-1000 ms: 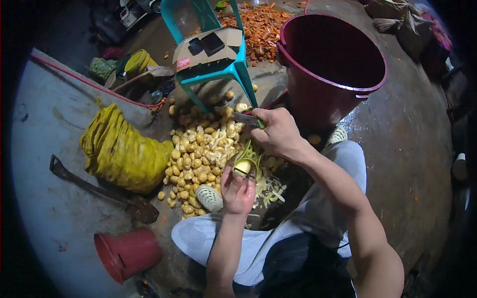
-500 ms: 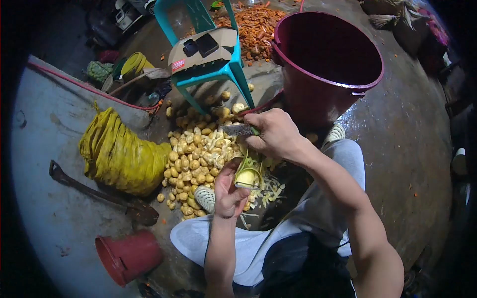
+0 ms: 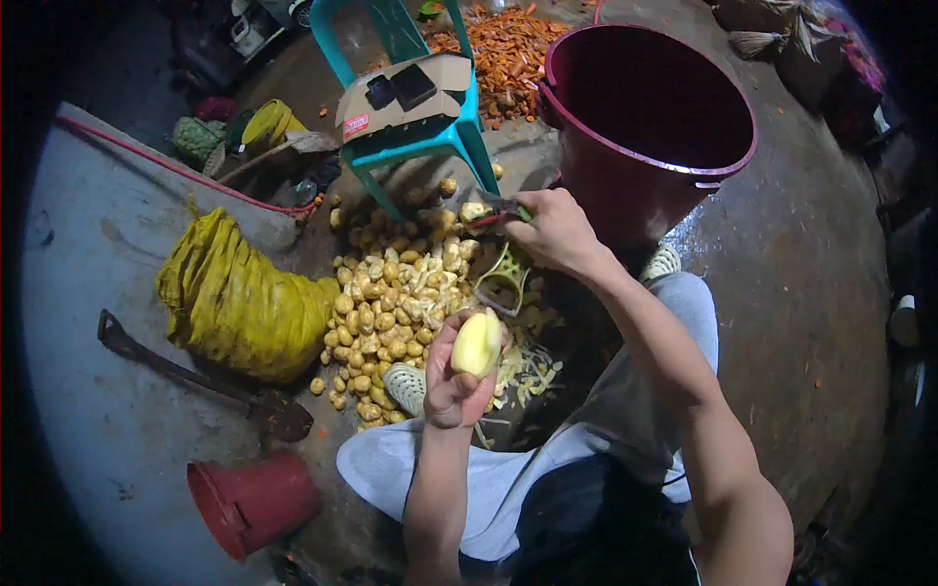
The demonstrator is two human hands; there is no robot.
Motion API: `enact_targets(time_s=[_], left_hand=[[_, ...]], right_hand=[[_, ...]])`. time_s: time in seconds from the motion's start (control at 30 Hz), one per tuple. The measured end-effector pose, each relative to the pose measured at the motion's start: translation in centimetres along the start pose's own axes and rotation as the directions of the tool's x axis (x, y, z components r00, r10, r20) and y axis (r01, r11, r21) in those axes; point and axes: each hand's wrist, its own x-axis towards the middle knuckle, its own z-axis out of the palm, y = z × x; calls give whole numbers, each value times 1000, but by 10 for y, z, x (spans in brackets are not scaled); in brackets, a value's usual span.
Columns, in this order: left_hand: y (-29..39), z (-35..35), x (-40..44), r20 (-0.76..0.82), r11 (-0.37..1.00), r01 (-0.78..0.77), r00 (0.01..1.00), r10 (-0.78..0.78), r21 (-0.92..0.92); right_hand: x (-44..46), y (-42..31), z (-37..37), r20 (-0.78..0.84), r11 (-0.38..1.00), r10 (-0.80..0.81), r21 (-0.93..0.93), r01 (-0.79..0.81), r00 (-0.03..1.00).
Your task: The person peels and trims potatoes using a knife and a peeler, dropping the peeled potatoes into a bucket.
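My left hand (image 3: 457, 376) is wrapped round a peeled, pale yellow potato (image 3: 477, 344), held upright above my lap. My right hand (image 3: 555, 232) is closed on a green peeler (image 3: 504, 279), whose looped head hangs below the fist, apart from the potato. A dark, blade-like piece (image 3: 504, 206) with a bit of green at its base also sticks out of the right fist; its grip is hidden. Beyond both hands a heap of brown-skinned potatoes (image 3: 376, 313) spreads over the floor, some with paler patches. Thin peelings (image 3: 532, 376) lie below the hands.
A large maroon tub (image 3: 611, 190) stands ahead right. Behind the heap is a teal chair (image 3: 459, 146) bearing cardboard and dark devices. To the left are a yellow sack (image 3: 234, 303), a shovel (image 3: 186, 366) and a tipped red bucket (image 3: 259, 503). Orange carrots (image 3: 503, 49) cover the floor farther back.
The peeler has come away from the potato, the right hand moving up and to the right. The potato now shows whole and pale in the left hand, which has barely moved.
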Motion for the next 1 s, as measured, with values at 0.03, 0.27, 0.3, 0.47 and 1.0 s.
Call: enact_targets(time_s=[0.03,0.27,0.3,0.47,1.0], left_hand=[[0,1,-1,5,1000,-2,1000,2,3],[-3,-1,-5,-75,994,-89,993,94,67],[-3,-1,-6,-73,994,-91,993,96,66],[-3,6,-6,-111,989,-114,986,125,95],[-1,1,-5,-113,988,-152,982,149,-12]], right_hand=[[1,4,4,-5,1000,-4,0,4,1000],[-22,-20,0,-52,985,-171,-23,170,984],[-8,-2,7,-87,997,-71,28,73,994],[-24,-24,5,-28,982,-173,68,175,984],[-5,-1,7,-101,993,-7,120,19,995]])
